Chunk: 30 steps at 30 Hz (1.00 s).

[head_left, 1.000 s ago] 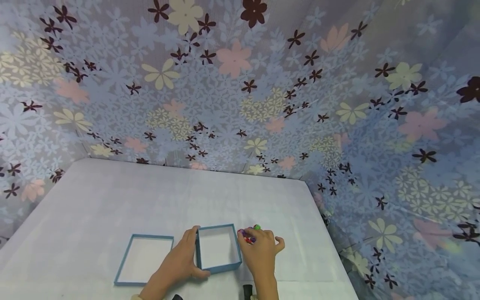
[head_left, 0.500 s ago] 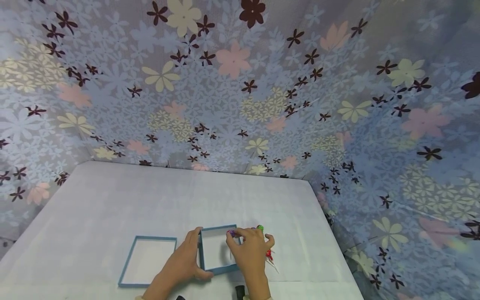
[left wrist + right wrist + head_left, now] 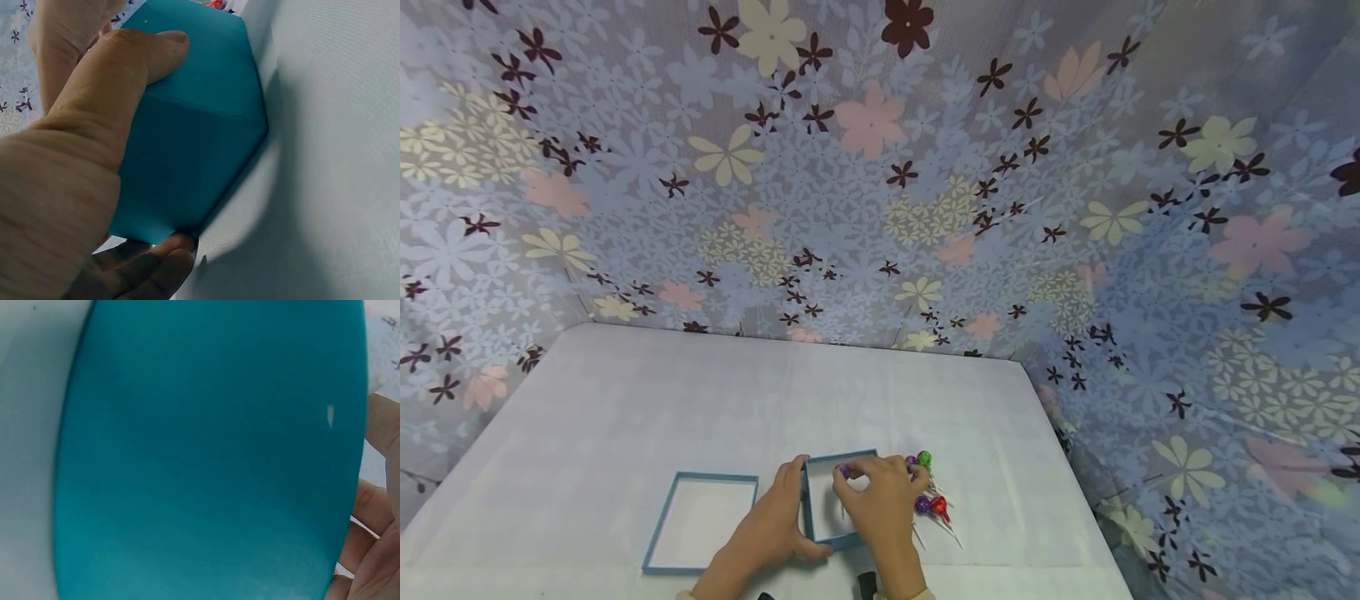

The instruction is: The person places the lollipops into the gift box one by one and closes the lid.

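Observation:
A blue open-topped box [image 3: 810,507] with a white inside stands on the table. My left hand [image 3: 772,515] grips its left side, thumb round the near corner and fingers at the far one. In the left wrist view the thumb lies on one blue wall and fingertips touch the box's edge. My right hand [image 3: 880,500] pinches a purple-wrapped lollipop [image 3: 844,471] by its head over the box, the stick pointing down inside. In the right wrist view a box wall hides the lollipop and part of the hand.
Several lollipops lie right of the box, among them a green one [image 3: 924,458], a purple one [image 3: 922,504] and a red one [image 3: 939,506]. A shallow blue-rimmed lid [image 3: 715,477] lies left of the box. A flowered cloth [image 3: 865,208] hangs behind the table.
My right hand has picked the purple lollipop from the pile and carried it left over the box, uncovering the other lollipops. My left hand keeps its grip on the box.

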Available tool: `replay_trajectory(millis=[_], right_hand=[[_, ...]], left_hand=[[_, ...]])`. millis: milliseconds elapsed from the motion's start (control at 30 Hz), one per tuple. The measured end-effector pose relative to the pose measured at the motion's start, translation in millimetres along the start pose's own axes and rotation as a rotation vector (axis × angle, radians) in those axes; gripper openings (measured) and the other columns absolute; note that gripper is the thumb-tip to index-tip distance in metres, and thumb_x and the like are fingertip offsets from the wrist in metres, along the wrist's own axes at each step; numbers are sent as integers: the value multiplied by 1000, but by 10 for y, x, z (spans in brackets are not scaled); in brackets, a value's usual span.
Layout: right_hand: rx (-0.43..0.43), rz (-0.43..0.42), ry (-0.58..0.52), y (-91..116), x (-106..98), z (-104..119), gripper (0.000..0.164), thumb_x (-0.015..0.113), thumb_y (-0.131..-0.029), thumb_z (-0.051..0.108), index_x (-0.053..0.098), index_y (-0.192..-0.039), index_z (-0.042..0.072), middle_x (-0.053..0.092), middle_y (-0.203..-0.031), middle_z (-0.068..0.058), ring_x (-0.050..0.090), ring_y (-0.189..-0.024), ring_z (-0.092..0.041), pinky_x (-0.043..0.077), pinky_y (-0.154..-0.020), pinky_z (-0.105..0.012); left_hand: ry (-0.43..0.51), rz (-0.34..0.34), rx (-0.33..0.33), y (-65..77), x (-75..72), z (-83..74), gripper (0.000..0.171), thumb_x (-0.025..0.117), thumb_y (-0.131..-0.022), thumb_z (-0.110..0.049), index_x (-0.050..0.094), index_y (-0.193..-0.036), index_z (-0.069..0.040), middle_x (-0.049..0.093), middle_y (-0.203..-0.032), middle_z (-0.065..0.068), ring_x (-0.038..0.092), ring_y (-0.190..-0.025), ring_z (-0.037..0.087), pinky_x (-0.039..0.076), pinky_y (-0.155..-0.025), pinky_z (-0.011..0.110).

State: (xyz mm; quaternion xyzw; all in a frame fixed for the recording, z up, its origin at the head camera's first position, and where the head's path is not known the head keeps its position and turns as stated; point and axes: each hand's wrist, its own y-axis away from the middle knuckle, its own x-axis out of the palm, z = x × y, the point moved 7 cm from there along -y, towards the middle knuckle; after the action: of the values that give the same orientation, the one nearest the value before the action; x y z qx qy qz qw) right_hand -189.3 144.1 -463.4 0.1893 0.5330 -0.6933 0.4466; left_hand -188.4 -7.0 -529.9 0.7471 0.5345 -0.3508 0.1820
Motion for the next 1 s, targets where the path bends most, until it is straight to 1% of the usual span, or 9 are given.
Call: replay_trajectory(millis=[133,367,567,833,1000], right_hand=[[-15,4,2,0,42,15,13,78,-70,39,71,-67,29,67,-72,17,51,-74,-10,22,-82,-56],[-25,5,-20,16,86,43,11,79,-70,36,72,-67,28,67,-72,16,51,-73,-10,22,-84,-61],[-28,7,-28,18,151,57,11,79,-69,36,73,-68,26,69,-73,13,50,-72,-12,22,-83,-57],[-29,39,-8,54,247,53,11,78,-68,37,74,-69,27,69,-72,12,51,-73,-13,21,-84,-60],[-24,73,-3,59,274,63,12,78,-69,38,75,-71,26,69,-71,11,50,-74,-13,22,-84,-60]], left_hand=[[-13,-5,11,-8,-13,-14,132,87,-50,-58,20,-144,6,37,-136,25,53,-110,30,49,-88,44],[-43,-3,26,-27,-9,-17,132,87,-49,-58,21,-144,6,39,-133,23,52,-111,29,48,-90,43],[-59,-28,51,-30,-21,-35,132,88,-48,-56,22,-143,7,39,-132,24,53,-110,30,49,-90,43],[-27,-3,21,-14,28,-5,133,86,-49,-59,18,-145,4,37,-135,25,54,-108,30,49,-88,43],[-31,-10,35,-9,11,-33,133,87,-49,-58,19,-144,5,39,-133,24,54,-107,28,50,-87,43]])
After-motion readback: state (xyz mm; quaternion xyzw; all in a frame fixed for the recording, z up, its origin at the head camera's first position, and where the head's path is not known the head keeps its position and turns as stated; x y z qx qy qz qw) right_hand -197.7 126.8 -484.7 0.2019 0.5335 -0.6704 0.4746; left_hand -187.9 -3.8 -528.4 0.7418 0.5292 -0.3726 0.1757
